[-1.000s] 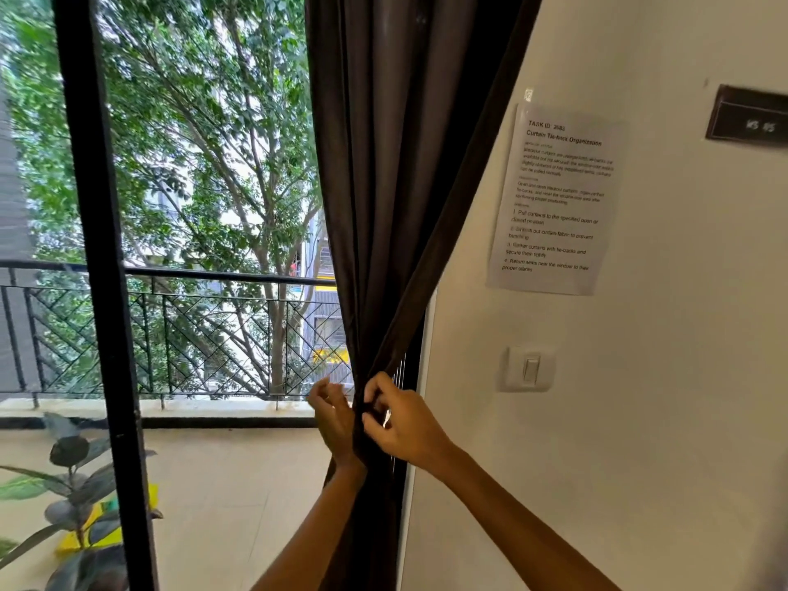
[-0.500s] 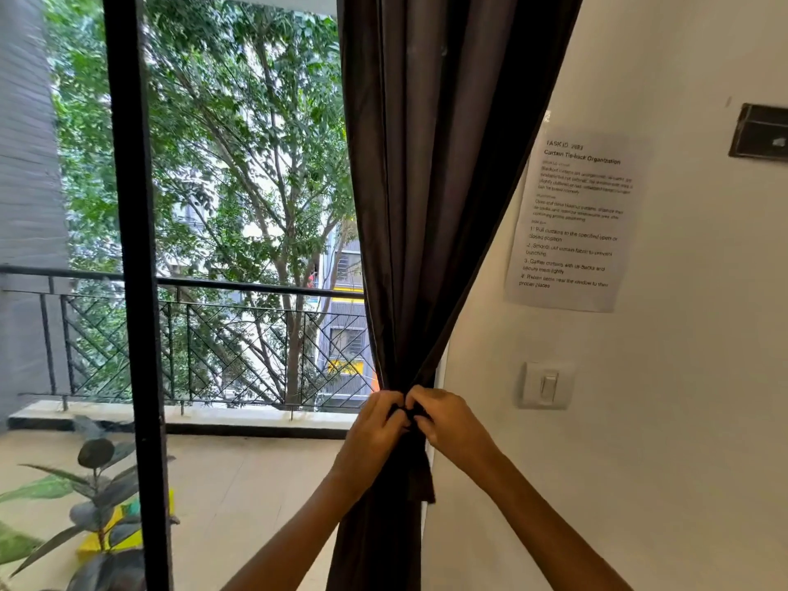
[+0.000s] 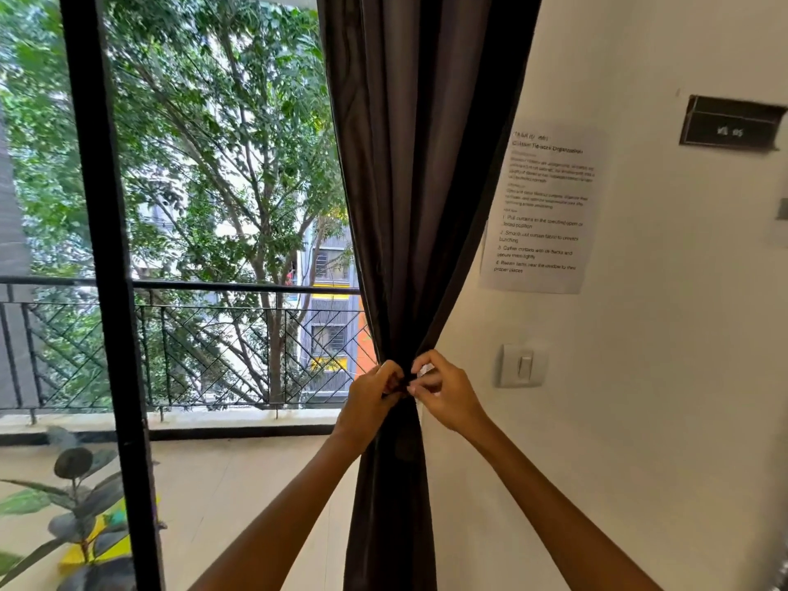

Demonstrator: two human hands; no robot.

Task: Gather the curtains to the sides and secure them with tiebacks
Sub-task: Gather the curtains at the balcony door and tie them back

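A dark brown curtain (image 3: 418,172) hangs at the right side of the window, bunched into a narrow waist at hand height and flaring again below. My left hand (image 3: 371,398) and my right hand (image 3: 445,396) meet at that waist, fingers curled and pinching a dark tieback (image 3: 403,382) wrapped around the gathered fabric. Most of the tieback is hidden by my fingers and blends with the cloth.
A white wall (image 3: 639,420) lies right of the curtain with a light switch (image 3: 522,365), a taped paper sheet (image 3: 541,206) and a dark plaque (image 3: 731,125). A black window frame bar (image 3: 108,292) stands left; a potted plant (image 3: 72,505) sits beyond the glass.
My hands have moved from either side of the gathered curtain to meet at its front, fingertips pinching the tieback. The view has shifted slightly left and closer.
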